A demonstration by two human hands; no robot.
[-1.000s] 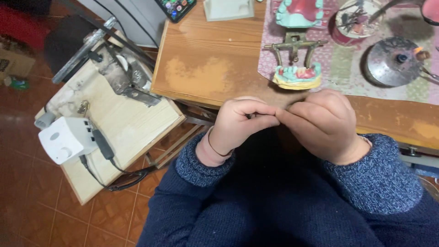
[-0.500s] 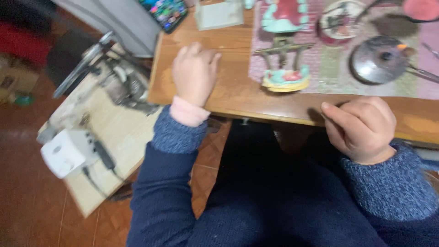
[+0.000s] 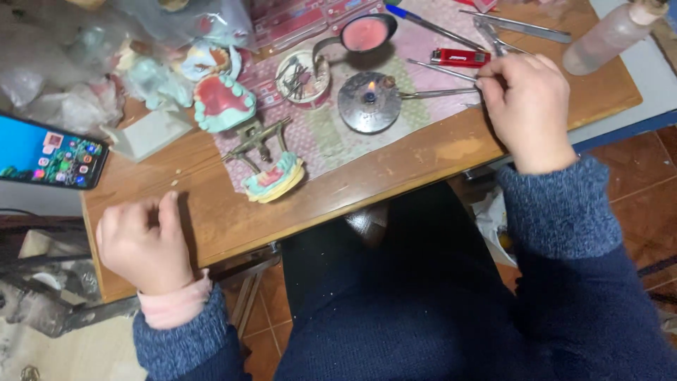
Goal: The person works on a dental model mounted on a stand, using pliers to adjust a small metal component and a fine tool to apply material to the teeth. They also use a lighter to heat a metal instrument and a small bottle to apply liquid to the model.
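two hands, one person, dark blue knit sleeves, a pink cuff showing at the left wrist. left hand (image 3: 144, 247) rests on the bare wood at the near left corner of the desk (image 3: 395, 176), fingers curled loosely together, holding nothing.

right hand (image 3: 525, 106) sits at the right part of the desk, over the edge of the patterned mat (image 3: 331, 134). its fingers are pinched on the handle end of a thin metal instrument (image 3: 441, 92). the instrument is slim, silver-grey and lies nearly level; its far tip reaches the small flame on the round metal burner (image 3: 368, 102).

counts on the desk:
- one burner, lit, a small flame at its centre.
- one red lighter (image 3: 460, 57), just beyond the instrument.
- about three other slim metal tools (image 3: 522, 28) lying past the right hand; exact number hard to tell.
- one spoon-like ladle with pink wax (image 3: 367, 32).
- one small round dish (image 3: 303, 76) of dark bits.
- one articulator holding a denture model (image 3: 271, 173), pink and pale green, near the front edge.
- one loose pink and green denture cast (image 3: 222, 102) behind it.
- one phone (image 3: 49, 152), screen lit, at the left edge.
- one pale plastic bottle (image 3: 610, 32) at the far right corner.
- clear plastic bags (image 3: 63, 77), crumpled, at the far left.
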